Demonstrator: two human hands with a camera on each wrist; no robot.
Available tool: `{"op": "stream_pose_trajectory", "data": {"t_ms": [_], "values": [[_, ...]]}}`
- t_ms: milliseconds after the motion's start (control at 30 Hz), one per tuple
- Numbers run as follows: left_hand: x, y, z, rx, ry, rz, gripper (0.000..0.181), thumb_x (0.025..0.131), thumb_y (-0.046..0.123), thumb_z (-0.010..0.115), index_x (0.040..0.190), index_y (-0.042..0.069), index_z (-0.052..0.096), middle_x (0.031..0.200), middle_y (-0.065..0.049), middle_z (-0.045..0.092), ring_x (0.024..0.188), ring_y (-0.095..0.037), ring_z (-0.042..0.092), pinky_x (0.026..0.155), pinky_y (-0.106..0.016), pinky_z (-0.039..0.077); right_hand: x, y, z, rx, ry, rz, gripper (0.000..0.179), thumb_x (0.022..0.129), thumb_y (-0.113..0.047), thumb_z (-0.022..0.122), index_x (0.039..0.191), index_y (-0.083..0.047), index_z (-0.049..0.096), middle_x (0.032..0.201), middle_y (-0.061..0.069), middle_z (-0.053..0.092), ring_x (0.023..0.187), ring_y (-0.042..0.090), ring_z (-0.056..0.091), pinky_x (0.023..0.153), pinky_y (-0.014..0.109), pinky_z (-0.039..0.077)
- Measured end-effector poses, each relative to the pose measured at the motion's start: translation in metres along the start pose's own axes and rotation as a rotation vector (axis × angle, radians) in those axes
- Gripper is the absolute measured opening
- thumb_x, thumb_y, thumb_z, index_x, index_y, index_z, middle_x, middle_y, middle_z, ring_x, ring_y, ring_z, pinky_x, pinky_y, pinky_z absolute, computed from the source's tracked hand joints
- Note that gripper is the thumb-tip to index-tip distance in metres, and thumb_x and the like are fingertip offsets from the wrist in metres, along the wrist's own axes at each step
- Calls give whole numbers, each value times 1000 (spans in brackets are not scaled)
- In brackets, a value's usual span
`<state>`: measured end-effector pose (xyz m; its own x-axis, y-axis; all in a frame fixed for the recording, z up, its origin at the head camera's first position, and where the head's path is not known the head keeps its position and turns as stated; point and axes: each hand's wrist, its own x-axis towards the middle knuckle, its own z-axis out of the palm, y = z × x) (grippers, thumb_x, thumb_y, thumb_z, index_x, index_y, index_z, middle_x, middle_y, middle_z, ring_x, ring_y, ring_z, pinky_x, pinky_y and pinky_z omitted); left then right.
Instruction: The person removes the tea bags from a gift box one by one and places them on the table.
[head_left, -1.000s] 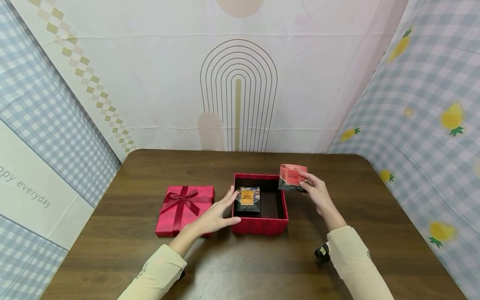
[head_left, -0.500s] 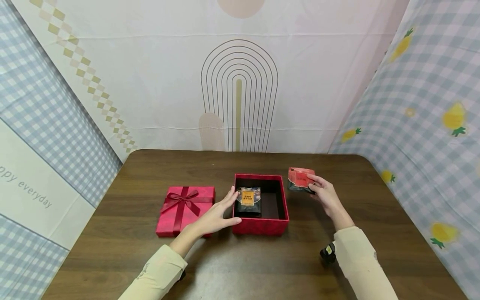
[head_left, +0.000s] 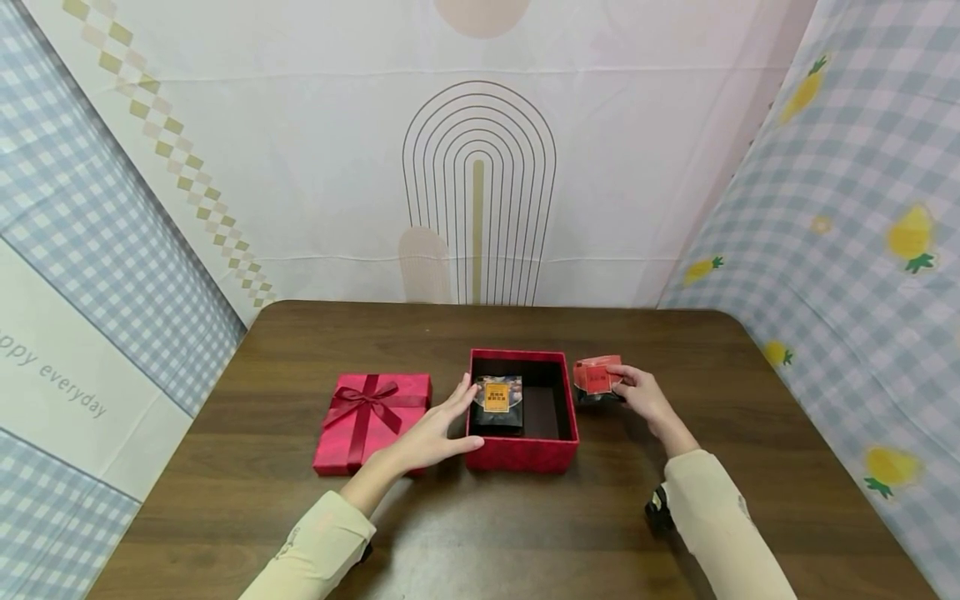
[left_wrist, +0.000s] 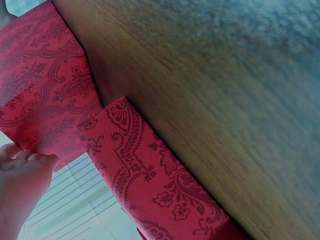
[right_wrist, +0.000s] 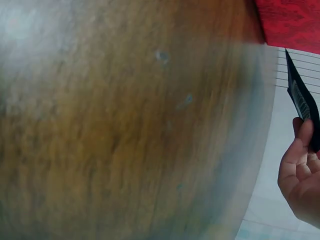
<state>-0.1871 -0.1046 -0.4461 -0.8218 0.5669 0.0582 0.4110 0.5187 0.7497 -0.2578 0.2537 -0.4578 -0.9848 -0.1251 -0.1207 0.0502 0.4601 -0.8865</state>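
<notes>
- Right hand [head_left: 647,400] pinches a red-and-black packet [head_left: 595,378], just right of the open, red patterned box [head_left: 521,457]!
- Left hand [head_left: 435,433], fingers spread, at the box's left edge.
- Inside, left: a black, orange-labelled packet [head_left: 497,402].

Head view from above, facing forward and down across the brown wooden table [head_left: 480,533], both wrist views low, close and steeply tilted, all three sharing the open square red patterned box [head_left: 521,456]
</notes>
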Motion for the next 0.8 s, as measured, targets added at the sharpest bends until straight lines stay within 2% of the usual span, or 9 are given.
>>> {"op": "stream_pose_trajectory", "data": {"t_ms": [167,333,400,600,800], "values": [[0,1,0,1,-2,-5,82,86,39,61,147,11,13,154,-7,0,138,-24,13,107,-46,24,4,0,1,-103,-9,-7,36,90,1,46,124,12,45,110,29,54,85,20,53,66,30,46],[0,1,-1,-4,-4,-13,82,86,38,61,147,12,13,154,-6,-1,138,-23,12,107,-45,23,10,3,2,-189,-2,-5,34,87,4,48,119,13,50,105,28,56,79,27,52,58,27,43],[0,1,-1,-8,-8,-19,82,86,38,61,147,13,12,154,-5,-1,138,-23,12,107,-45,23,12,6,2,-226,4,-16,33,86,4,50,117,13,52,105,28,56,80,28,51,61,28,42],[1,0,0,-16,-18,-32,83,86,39,60,147,14,11,154,-4,-2,138,-21,12,107,-44,23,16,15,3,-363,36,-61,31,84,2,54,113,10,57,110,31,56,94,36,50,82,44,40],[1,0,0,-19,-15,-32,82,86,40,60,147,14,11,154,-5,-1,138,-22,12,107,-45,24,19,20,3,-409,75,-72,31,82,1,55,112,8,59,109,30,57,94,37,51,82,46,40]]}}
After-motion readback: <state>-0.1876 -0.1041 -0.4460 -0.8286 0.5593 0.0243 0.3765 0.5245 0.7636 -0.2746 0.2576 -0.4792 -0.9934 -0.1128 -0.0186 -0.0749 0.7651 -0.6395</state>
